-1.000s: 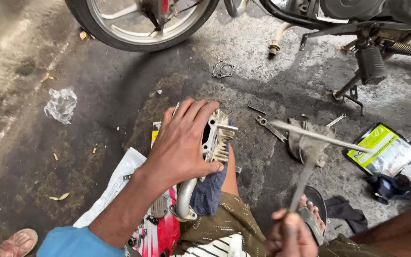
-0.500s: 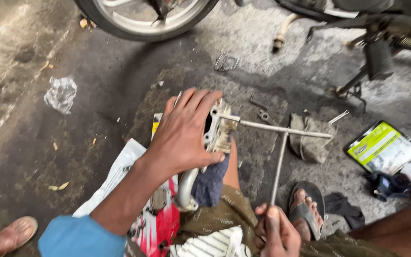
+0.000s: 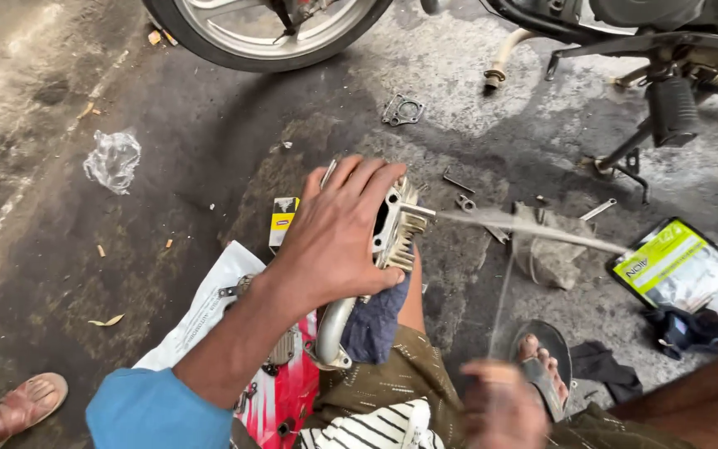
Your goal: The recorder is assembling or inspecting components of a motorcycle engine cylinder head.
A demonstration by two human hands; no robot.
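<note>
My left hand (image 3: 338, 233) lies spread over a finned metal engine cylinder head (image 3: 399, 226), pressing it against my knee over a dark blue rag (image 3: 373, 323). A curved metal pipe (image 3: 331, 331) hangs below the part. My right hand (image 3: 500, 407), blurred at the bottom edge, grips the shaft of a long T-shaped metal wrench (image 3: 533, 231). The wrench's cross bar meets the right side of the cylinder head and is smeared by motion.
A motorcycle rear wheel (image 3: 251, 33) and frame with a footpeg (image 3: 671, 108) stand at the top. On the oily ground lie a gasket (image 3: 401, 110), small spanners (image 3: 469, 199), a grey rag (image 3: 552, 254), a green-and-black packet (image 3: 675, 264), crumpled plastic (image 3: 113, 160) and white-red printed sheets (image 3: 209, 312). Sandalled feet (image 3: 542, 366) rest nearby.
The T-wrench swung up from the ground to the cylinder head and is now turning fast. My right hand shifted left under it. My left hand kept its hold.
</note>
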